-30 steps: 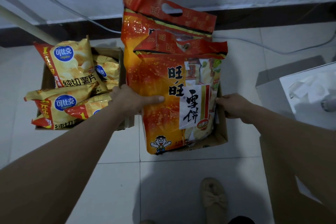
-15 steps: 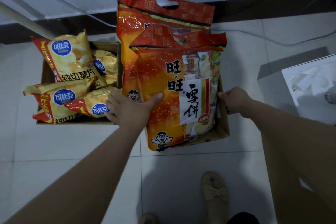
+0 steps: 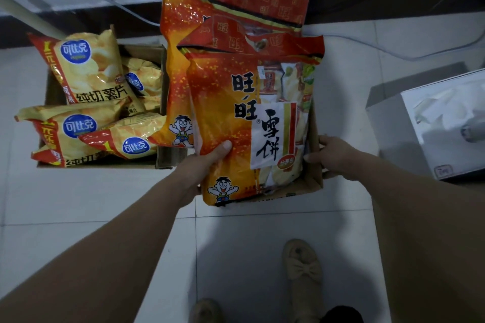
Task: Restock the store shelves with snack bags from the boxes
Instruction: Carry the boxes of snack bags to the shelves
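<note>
Over white tiles [image 3: 78, 204], left hand [image 3: 207, 162] pinches left edge of orange bag [image 3: 223, 113]; right hand [image 3: 336, 155] grips box [image 3: 313, 185] rim.

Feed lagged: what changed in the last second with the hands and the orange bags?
The left hand slid down the left side of the front orange bag to its lower edge and now grips it, thumb on front, uncovering the mascot on the rear orange bag. The right hand stayed gripping the right wall of the cardboard box; the chip bags lie as before.
</note>
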Demonstrator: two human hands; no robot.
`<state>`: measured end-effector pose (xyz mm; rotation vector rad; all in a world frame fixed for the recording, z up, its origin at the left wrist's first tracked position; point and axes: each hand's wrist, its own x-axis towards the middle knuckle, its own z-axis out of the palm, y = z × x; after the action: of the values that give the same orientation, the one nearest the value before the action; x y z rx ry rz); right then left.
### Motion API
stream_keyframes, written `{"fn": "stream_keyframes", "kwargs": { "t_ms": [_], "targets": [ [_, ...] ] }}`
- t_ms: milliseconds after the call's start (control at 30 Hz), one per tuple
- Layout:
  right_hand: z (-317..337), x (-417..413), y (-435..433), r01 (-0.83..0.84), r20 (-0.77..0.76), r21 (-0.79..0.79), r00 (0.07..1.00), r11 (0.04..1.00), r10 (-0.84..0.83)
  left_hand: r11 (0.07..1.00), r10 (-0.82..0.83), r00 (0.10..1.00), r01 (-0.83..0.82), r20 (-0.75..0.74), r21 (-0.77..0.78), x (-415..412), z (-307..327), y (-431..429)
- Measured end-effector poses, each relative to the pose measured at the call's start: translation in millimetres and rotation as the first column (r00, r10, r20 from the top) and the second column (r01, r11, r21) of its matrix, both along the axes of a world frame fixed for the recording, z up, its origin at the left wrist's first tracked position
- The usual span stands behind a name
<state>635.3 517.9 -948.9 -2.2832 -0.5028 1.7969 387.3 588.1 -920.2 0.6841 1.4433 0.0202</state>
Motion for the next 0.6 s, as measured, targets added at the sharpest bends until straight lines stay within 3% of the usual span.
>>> {"fn": "stream_keyframes", "kwargs": {
  "t_ms": [200,367,600],
  "targets": [
    [-5.3,-6.3,-1.9,-0.019,0.035,0.029,0.999,0.999,0.018,1.0,0.005,0.997,-0.006,0.081,0.014,-4.0,-14.6,1.1],
    [5.6,-10.1,-2.6,0.021,0.094,0.173,0.995,0.985,-0.038,0.997,0.036,0.992,-0.045,0.123,0.069,-3.2,-2.2,7.2],
    [35.1,-19.5,5.1,-0.12,0.382,0.305,0.924,0.945,-0.006,0.97,0.151,0.98,-0.172,0.131,0.169,3.2,31.0,15.9]
  ]
}}
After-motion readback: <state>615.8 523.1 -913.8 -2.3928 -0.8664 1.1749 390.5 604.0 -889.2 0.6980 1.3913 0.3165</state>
